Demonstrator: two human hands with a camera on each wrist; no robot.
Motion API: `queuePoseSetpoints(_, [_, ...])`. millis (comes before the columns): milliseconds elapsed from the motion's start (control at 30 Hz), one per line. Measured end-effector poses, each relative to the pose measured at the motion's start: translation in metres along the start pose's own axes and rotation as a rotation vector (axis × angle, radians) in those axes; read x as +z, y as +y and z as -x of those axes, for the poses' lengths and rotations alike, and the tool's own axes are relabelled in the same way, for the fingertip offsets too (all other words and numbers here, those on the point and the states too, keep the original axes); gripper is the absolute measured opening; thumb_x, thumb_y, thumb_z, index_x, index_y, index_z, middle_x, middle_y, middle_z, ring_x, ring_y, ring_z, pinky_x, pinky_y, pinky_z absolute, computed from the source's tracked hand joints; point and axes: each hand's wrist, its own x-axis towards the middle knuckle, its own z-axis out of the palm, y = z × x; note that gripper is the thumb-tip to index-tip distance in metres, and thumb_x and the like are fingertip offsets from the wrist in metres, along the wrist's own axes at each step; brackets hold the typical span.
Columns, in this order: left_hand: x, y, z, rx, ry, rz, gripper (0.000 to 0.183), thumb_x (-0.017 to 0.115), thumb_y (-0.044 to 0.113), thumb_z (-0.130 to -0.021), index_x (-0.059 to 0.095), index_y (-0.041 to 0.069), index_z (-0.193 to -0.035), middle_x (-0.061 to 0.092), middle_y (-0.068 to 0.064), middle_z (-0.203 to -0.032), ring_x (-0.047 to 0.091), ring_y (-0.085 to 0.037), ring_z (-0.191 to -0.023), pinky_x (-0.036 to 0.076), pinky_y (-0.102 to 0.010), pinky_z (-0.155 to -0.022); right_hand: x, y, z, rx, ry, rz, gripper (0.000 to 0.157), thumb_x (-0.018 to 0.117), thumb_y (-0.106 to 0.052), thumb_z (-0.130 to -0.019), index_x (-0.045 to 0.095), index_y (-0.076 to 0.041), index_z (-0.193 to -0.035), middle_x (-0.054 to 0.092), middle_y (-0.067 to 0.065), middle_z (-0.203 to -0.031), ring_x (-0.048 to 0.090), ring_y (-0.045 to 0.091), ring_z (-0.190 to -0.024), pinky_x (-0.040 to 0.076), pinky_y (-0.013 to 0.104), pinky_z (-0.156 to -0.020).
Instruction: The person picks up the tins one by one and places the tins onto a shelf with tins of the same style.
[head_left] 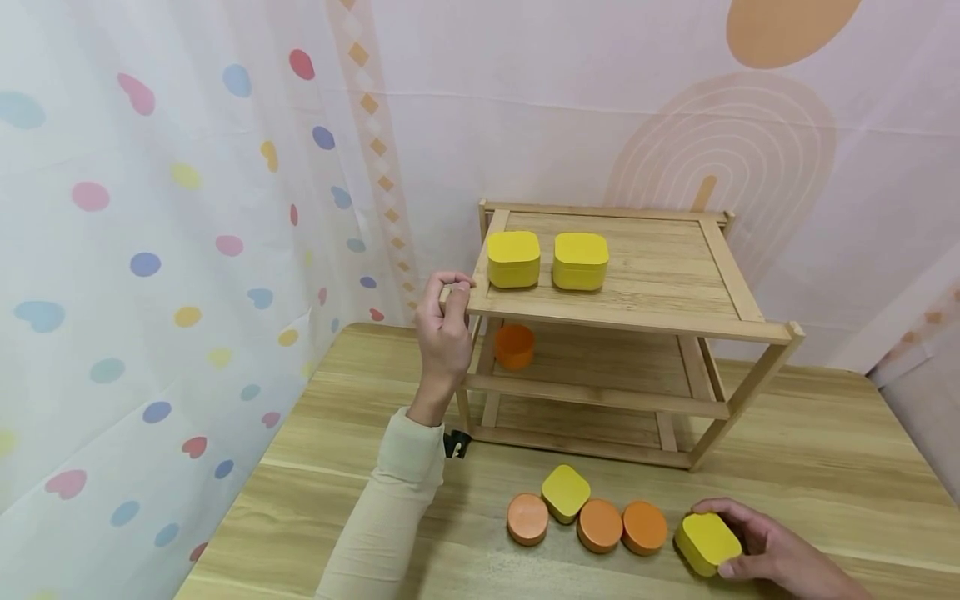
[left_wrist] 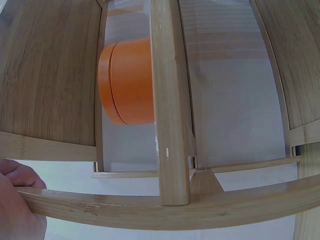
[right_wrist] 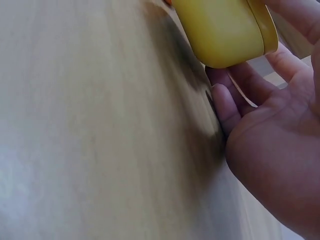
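Observation:
My left hand (head_left: 446, 333) grips the front left corner of a wooden shelf rack (head_left: 600, 398); the left wrist view shows part of that hand (left_wrist: 20, 200) at the rack's edge. With my right hand (head_left: 772, 546) I hold a yellow lidded tin (head_left: 707, 543), rounded-square in shape, low over the front right of the table. In the right wrist view the fingers lie along the tin (right_wrist: 225, 32), thumb on the other side. Two more yellow tins, a left one (head_left: 513, 260) and a right one (head_left: 581, 262), stand side by side on the top shelf.
An orange round tin (head_left: 514, 347) stands on the middle shelf at the left. Before the rack, on the wooden table (head_left: 315, 467), sit another yellow tin (head_left: 566, 493) and three orange round tins (head_left: 527, 519). Patterned curtains (head_left: 225, 208) hang behind and to the left.

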Motion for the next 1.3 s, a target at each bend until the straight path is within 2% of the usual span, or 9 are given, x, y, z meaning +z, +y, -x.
queuePoseSetpoints(167, [0.000,0.000,-0.001,-0.001,-0.002,0.004,0.025,0.041,0.018,-0.102,0.058,-0.001,-0.102,0.028,0.005,-0.045,0.022,-0.011,-0.034,0.018,-0.025,-0.032,0.001,-0.001,0.000,-0.018,0.004,-0.024,0.051,0.047,0.004,-0.099,0.033,-0.002,-0.148,0.053,-0.006,-0.135,0.053,0.009,-0.113,0.046,0.025,-0.097])
queuePoseSetpoints(300, [-0.001,0.001,-0.001,-0.002,-0.002,0.004,0.026,0.041,0.018,-0.102,0.058,-0.002,-0.101,0.028,0.005,-0.045,0.022,-0.011,-0.034,0.017,-0.025,-0.033,0.002,-0.003,0.001,-0.033,0.030,0.000,0.051,0.048,0.004,-0.098,0.035,-0.004,-0.147,0.054,-0.007,-0.134,0.053,0.009,-0.111,0.046,0.025,-0.096])
queuePoseSetpoints(367, [-0.001,0.001,-0.001,-0.002,-0.002,0.001,0.026,0.041,0.019,-0.103,0.058,-0.002,-0.102,0.029,0.005,-0.045,0.022,-0.011,-0.034,0.017,-0.025,-0.033,0.003,-0.005,0.001,-0.062,0.048,0.034,0.052,0.049,0.005,-0.097,0.036,-0.004,-0.146,0.055,-0.006,-0.131,0.054,0.010,-0.109,0.047,0.026,-0.095])
queuePoseSetpoints(567, [-0.001,0.001,-0.001,-0.004,-0.007,0.003,0.026,0.041,0.019,-0.103,0.058,-0.001,-0.102,0.028,0.005,-0.045,0.022,-0.011,-0.034,0.017,-0.025,-0.033,0.004,-0.017,-0.002,-0.219,0.111,0.210,0.053,0.052,0.011,-0.093,0.036,0.004,-0.143,0.056,-0.006,-0.130,0.058,0.010,-0.105,0.051,0.026,-0.090])
queuePoseSetpoints(767, [-0.001,0.001,0.000,-0.008,-0.007,0.003,0.027,0.041,0.021,-0.103,0.058,0.000,-0.103,0.029,0.004,-0.045,0.022,-0.012,-0.034,0.019,-0.025,-0.032,0.004,-0.034,-0.006,-0.255,0.165,0.294,0.052,0.053,0.012,-0.093,0.035,0.007,-0.141,0.059,-0.003,-0.126,0.060,0.013,-0.102,0.053,0.027,-0.086])
queuePoseSetpoints(967, [-0.002,0.000,0.000,-0.009,-0.008,-0.001,0.028,0.041,0.022,-0.104,0.058,0.001,-0.103,0.029,0.003,-0.045,0.023,-0.012,-0.034,0.019,-0.026,-0.033,0.002,-0.048,-0.013,-0.325,0.165,0.343,0.054,0.053,0.016,-0.090,0.039,0.003,-0.141,0.059,0.000,-0.124,0.061,0.015,-0.099,0.054,0.028,-0.083])
queuePoseSetpoints(1167, [-0.002,0.000,-0.001,-0.005,-0.003,0.005,0.027,0.040,0.022,-0.103,0.058,0.001,-0.102,0.029,0.003,-0.045,0.023,-0.013,-0.034,0.019,-0.026,-0.032,-0.003,-0.064,-0.024,-0.425,0.098,0.353,0.057,0.053,0.020,-0.088,0.037,0.006,-0.142,0.057,0.003,-0.125,0.059,0.018,-0.098,0.055,0.028,-0.081])
queuePoseSetpoints(1300, [-0.001,0.000,-0.001,-0.001,-0.002,-0.001,0.027,0.041,0.022,-0.103,0.058,0.001,-0.102,0.030,0.003,-0.045,0.024,-0.013,-0.034,0.019,-0.026,-0.032,0.001,-0.077,-0.027,-0.424,0.102,0.362,0.056,0.052,0.021,-0.087,0.040,0.003,-0.139,0.058,0.005,-0.121,0.060,0.016,-0.096,0.055,0.029,-0.079])
